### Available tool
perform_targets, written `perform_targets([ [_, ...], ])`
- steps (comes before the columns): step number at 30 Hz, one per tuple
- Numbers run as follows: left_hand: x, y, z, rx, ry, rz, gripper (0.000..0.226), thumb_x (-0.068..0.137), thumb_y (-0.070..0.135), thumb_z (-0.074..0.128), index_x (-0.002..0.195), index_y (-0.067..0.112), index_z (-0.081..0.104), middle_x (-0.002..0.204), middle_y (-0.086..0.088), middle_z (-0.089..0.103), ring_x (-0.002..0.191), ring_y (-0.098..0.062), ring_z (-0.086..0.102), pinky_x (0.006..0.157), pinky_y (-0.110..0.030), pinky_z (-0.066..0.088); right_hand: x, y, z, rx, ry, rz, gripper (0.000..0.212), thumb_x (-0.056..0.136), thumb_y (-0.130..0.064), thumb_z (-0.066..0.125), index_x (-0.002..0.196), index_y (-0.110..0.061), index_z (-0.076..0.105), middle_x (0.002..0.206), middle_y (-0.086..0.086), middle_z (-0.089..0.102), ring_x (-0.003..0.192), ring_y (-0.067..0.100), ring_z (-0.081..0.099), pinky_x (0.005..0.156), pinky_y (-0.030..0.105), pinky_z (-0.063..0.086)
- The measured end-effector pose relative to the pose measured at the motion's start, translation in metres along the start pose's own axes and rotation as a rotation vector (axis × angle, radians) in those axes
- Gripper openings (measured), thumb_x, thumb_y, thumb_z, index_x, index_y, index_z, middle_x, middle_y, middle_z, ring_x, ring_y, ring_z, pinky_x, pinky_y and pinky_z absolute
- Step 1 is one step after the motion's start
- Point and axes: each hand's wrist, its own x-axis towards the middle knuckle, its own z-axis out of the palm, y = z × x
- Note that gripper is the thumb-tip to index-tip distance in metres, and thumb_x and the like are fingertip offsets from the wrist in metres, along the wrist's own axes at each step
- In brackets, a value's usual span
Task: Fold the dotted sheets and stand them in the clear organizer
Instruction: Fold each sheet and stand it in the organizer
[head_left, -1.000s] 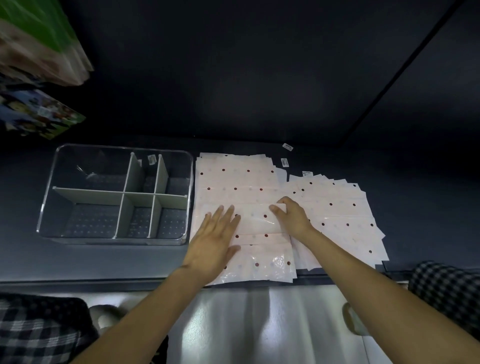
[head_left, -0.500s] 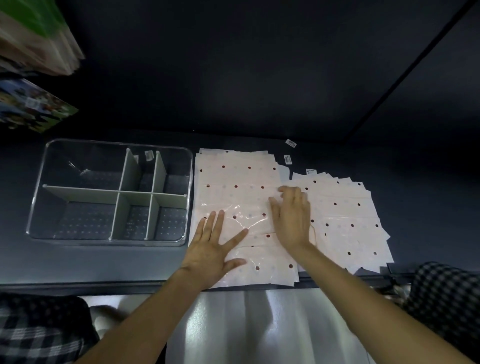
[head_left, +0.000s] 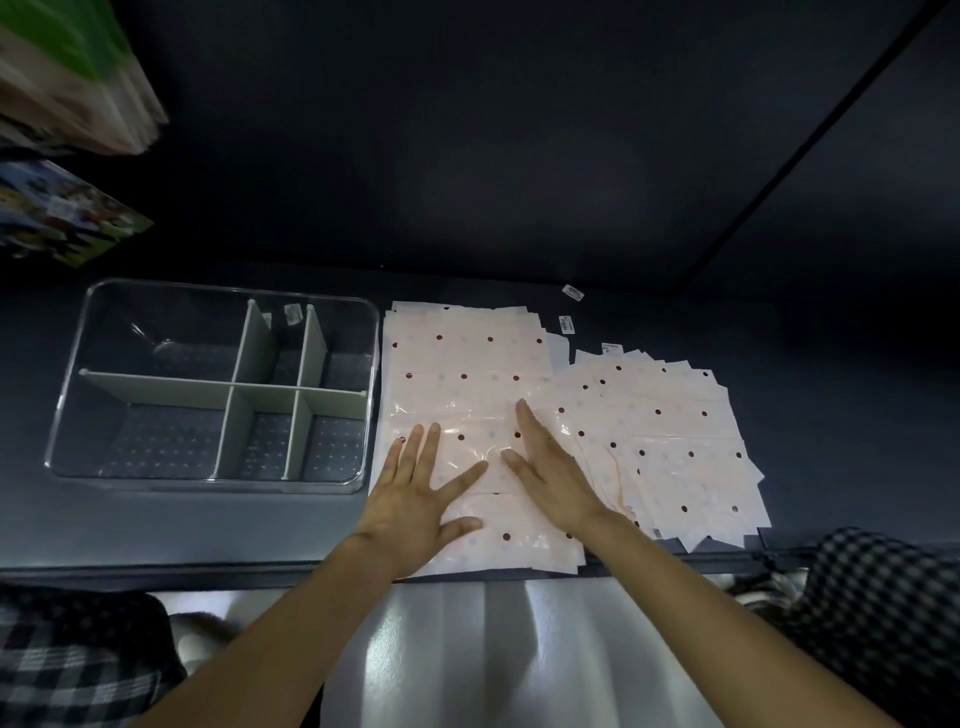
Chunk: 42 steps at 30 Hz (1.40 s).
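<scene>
A stack of pale pink sheets with dark red dots (head_left: 467, 364) lies on the dark shelf, right of the clear organizer (head_left: 72, 395). My left hand (head_left: 415, 499) lies flat with spread fingers on the near part of the top sheet. Beside it, my right hand (head_left: 550, 478) presses flat on the same sheet, fingers straight and pointing away from me. A second, fanned pile of dotted sheets (head_left: 675, 447) spreads to the right. The organizer has grey dividers (head_left: 218, 387) forming several compartments, and no sheets stand in it.
Small white labels (head_left: 573, 292) lie on the shelf behind the sheets. Colourful packages (head_left: 62, 218) hang at the upper left. Checkered cloth (head_left: 883, 613) shows at the lower right and lower left. The shelf's front edge runs just under my wrists.
My right hand has gone from gripping the sheet's edge to lying flat, sliding nearer and left. The left hand has stayed flat, shifting slightly. The top sheet lies smoothed down.
</scene>
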Motion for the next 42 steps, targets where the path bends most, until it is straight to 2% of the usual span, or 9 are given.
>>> perform_targets([
  [4, 0.003, -0.002, -0.002, -0.045, -0.016, 0.014, 0.07, 0.078, 0.076, 0.0, 0.141, 0.051, -0.015, 0.151, -0.015, -0.032, 0.138, -0.031, -0.033, 0.116, -0.045, -0.016, -0.007, 0.023, -0.025, -0.249, -0.026, -0.114, 0.071, 0.093, -0.04, 0.054, 0.15, -0.019, 0.016, 0.158, -0.008, 0.008, 0.142, 0.005, 0.017, 0.111, 0.013, 0.014],
  [12, 0.005, 0.0, -0.017, -0.173, -0.085, -0.032, 0.061, 0.088, 0.072, 0.022, 0.144, 0.049, 0.018, 0.157, -0.014, -0.018, 0.143, -0.031, -0.022, 0.117, -0.045, -0.013, 0.006, 0.024, -0.052, -0.797, -0.037, -0.436, 0.042, 0.087, -0.003, 0.052, 0.129, -0.006, 0.052, 0.145, 0.011, 0.043, 0.131, 0.022, 0.045, 0.102, 0.031, 0.043],
  [16, 0.003, 0.004, -0.023, -0.134, -0.001, -0.08, 0.055, 0.091, 0.066, 0.03, 0.14, 0.042, 0.032, 0.159, -0.009, -0.007, 0.145, -0.031, -0.014, 0.116, -0.051, -0.01, -0.006, 0.002, -0.065, -0.818, 0.11, -0.704, 0.021, 0.061, -0.014, 0.083, 0.08, -0.012, 0.074, 0.097, 0.003, 0.073, 0.088, 0.018, 0.07, 0.072, 0.027, 0.057],
  [21, -0.005, 0.02, -0.019, -0.167, 0.188, -0.057, 0.049, 0.091, 0.051, 0.049, 0.132, 0.026, 0.051, 0.149, -0.001, 0.035, 0.134, -0.021, 0.031, 0.108, -0.033, 0.024, -0.038, -0.029, -0.032, -0.543, 0.235, -0.876, 0.007, 0.077, -0.022, 0.068, 0.075, -0.016, 0.072, 0.086, -0.005, 0.073, 0.077, 0.015, 0.068, 0.068, 0.023, 0.053],
  [26, -0.014, 0.023, -0.014, -0.196, 0.366, -0.044, 0.04, 0.046, 0.024, 0.092, 0.082, 0.031, 0.078, 0.099, 0.004, 0.073, 0.084, -0.017, 0.068, 0.069, -0.024, 0.054, -0.05, -0.04, -0.018, -0.413, 0.122, -0.728, 0.031, 0.074, -0.03, 0.078, 0.102, -0.017, 0.071, 0.105, -0.005, 0.071, 0.095, 0.013, 0.067, 0.086, 0.023, 0.049],
  [30, -0.013, 0.015, -0.004, -0.359, 0.34, -0.038, 0.031, 0.089, 0.024, 0.062, 0.117, 0.035, 0.066, 0.138, 0.007, 0.051, 0.121, -0.022, 0.046, 0.099, -0.03, 0.033, -0.042, -0.017, -0.035, -0.191, -0.189, -0.293, 0.058, 0.081, -0.026, 0.071, 0.133, -0.04, 0.047, 0.121, -0.025, 0.052, 0.115, -0.007, 0.042, 0.099, 0.004, 0.028],
  [36, -0.009, 0.013, 0.005, -0.476, 0.328, -0.132, 0.025, 0.094, 0.044, 0.048, 0.11, 0.039, 0.068, 0.142, 0.022, 0.039, 0.126, -0.017, 0.031, 0.092, -0.024, 0.02, -0.016, -0.012, -0.025, 0.167, -0.113, -0.075, 0.012, 0.086, -0.013, 0.067, 0.082, -0.022, 0.073, 0.075, -0.011, 0.064, 0.075, 0.003, 0.055, 0.073, 0.022, 0.043],
  [39, -0.01, 0.013, 0.011, -0.59, 0.391, -0.245, 0.016, 0.09, 0.04, 0.059, 0.094, 0.034, 0.073, 0.14, 0.015, 0.04, 0.121, -0.019, 0.033, 0.092, -0.027, 0.023, 0.0, -0.017, -0.018, 0.163, 0.005, -0.015, 0.042, 0.087, -0.027, 0.067, 0.051, -0.026, 0.044, 0.049, -0.012, 0.038, 0.052, 0.005, 0.036, 0.054, 0.021, 0.03],
  [42, -0.012, 0.013, 0.015, -0.627, 0.4, -0.318, 0.012, 0.087, 0.043, 0.061, 0.09, 0.037, 0.072, 0.136, 0.012, 0.039, 0.117, -0.017, 0.032, 0.092, -0.027, 0.023, 0.017, -0.024, -0.012, -0.134, 0.033, -0.042, 0.047, 0.094, -0.036, 0.054, 0.057, -0.024, 0.027, 0.06, -0.002, 0.04, 0.071, 0.02, 0.046, 0.062, 0.031, 0.035],
])
